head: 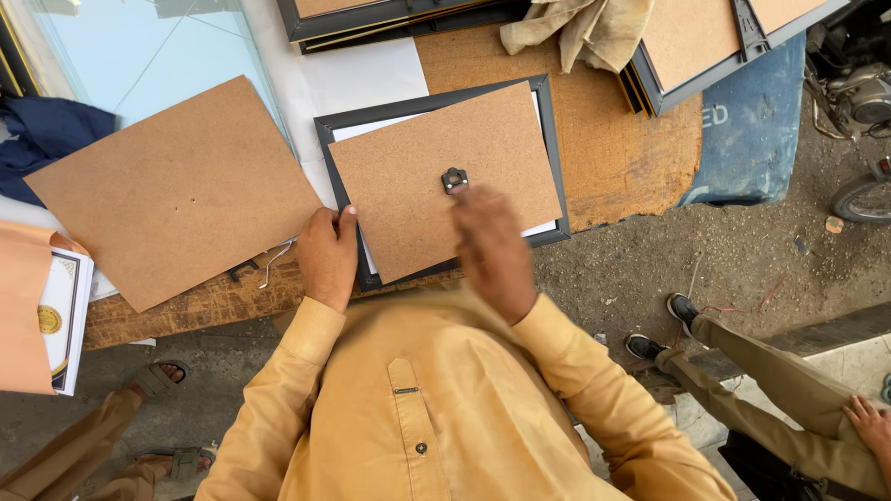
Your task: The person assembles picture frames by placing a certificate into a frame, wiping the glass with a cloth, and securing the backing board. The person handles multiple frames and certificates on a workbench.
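Head view: person in a tan shirt stands at a desk (613,158) covered in brown board. Black frame (550,148) lies face down mid-desk, white sheet showing under a brown backing board (436,176) that sits skewed on it, not seated in the frame. Small black hanger clip (455,180) is on the board, near its centre. Left hand (327,255) rests at the board's near-left corner, thumb on the board, fingers curled over the edge; looks like it is pinning the board, not clenched around it. Right hand (492,250) is blurred, just near of the clip; cannot tell if its grip is released or pinching anything.

Progress, as a judgement: sheet and board are laid in, the board is not yet squared or fastened.

Loose backing board (176,190) lies on the left, partly over a glass pane (139,51). Metal hook (276,261) and a small dark clip (242,270) lie near the left hand. More frames (390,17) stacked far side, cloth (580,28) beside them. Another person's legs and shoes (682,311) on the ground at right.
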`<state>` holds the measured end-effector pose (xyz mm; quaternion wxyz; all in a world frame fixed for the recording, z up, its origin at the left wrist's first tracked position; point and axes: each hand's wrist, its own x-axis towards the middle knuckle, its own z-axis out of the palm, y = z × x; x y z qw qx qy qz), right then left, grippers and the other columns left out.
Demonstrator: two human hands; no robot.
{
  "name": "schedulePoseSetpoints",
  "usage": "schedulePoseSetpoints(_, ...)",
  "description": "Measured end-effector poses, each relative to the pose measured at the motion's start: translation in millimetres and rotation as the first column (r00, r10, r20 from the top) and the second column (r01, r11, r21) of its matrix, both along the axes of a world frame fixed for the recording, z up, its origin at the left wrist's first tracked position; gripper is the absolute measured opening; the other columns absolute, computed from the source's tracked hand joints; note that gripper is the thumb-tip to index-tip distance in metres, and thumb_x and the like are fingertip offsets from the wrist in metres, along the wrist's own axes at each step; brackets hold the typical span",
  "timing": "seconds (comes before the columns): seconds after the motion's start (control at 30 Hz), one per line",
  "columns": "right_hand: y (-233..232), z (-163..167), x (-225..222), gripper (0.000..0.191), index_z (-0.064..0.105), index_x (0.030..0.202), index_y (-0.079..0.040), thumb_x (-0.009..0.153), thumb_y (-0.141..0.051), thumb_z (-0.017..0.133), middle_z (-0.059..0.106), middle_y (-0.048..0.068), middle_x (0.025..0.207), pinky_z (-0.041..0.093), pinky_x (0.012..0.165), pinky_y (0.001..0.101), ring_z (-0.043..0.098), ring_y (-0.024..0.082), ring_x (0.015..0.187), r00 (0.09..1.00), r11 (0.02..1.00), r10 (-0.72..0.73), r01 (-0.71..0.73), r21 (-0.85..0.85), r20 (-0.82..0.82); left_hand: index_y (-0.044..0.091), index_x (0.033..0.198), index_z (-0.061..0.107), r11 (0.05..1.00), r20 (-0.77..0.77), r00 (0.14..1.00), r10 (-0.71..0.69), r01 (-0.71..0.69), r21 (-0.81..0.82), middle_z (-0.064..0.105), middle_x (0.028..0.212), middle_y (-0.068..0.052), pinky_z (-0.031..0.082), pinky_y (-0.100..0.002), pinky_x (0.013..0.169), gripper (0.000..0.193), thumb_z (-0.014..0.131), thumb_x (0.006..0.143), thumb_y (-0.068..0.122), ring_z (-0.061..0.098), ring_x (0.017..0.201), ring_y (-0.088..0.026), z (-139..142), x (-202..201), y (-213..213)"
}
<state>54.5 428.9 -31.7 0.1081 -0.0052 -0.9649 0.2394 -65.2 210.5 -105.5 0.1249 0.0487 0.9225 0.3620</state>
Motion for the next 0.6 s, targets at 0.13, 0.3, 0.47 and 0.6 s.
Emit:
schedulePoseSetpoints(0.13,60.9,-18.8,9.9,0.063,0.045,0.154,0.003,0.107,-0.036,0.056,0.043,0.026,0.159,0.029,0.121,0.0535,0.035,0.042,0.148,0.93,0.903,-0.359,0.325,0.281,0.08,-0.002,0.08,0.063,0.999,-0.05,0.999,-0.007,0.005,-0.038,0.066,0.078,-0.019,0.05,-0.048,0.064,0.04,0.074,0.092,0.035,0.064,0.069,-0.037,7.4,-0.2,1.9)
schedulePoseSetpoints(0.3,74.8,-44.0,34.0,0.059,0.049,0.15,0.004,0.107,-0.036,0.057,0.047,0.023,0.156,0.032,0.12,0.0523,0.039,0.043,0.147,0.911,0.888,-0.391,0.336,0.313,0.131,-0.001,0.075,0.063,0.988,-0.086,0.996,-0.005,-0.008,-0.153,0.066,0.074,-0.018,0.051,-0.049,0.059,0.05,0.077,0.093,0.043,0.065,0.065,-0.037,14.9,-3.8,6.7)
schedulePoseSetpoints(0.47,70.1,-47.3,35.6,0.054,0.053,0.148,0.003,0.11,-0.035,0.057,0.047,0.022,0.157,0.034,0.121,0.0511,0.04,0.041,0.149,0.916,0.908,-0.383,0.348,0.233,0.121,0.0,0.074,0.065,0.973,-0.037,0.999,-0.006,-0.003,-0.229,0.066,0.07,-0.017,0.052,-0.048,0.056,0.052,0.072,0.097,0.046,0.066,0.061,-0.036,16.6,-8.7,10.9)
schedulePoseSetpoints(0.6,70.5,-37.4,27.7,0.053,0.056,0.147,0.001,0.107,-0.034,0.059,0.047,0.021,0.157,0.034,0.121,0.053,0.039,0.041,0.149,0.928,0.907,-0.352,0.306,0.29,0.12,0.0,0.077,0.067,0.965,-0.042,0.999,-0.014,0.002,-0.264,0.067,0.071,-0.018,0.053,-0.048,0.057,0.05,0.069,0.099,0.044,0.068,0.063,-0.037,14.2,-9.5,12.4)
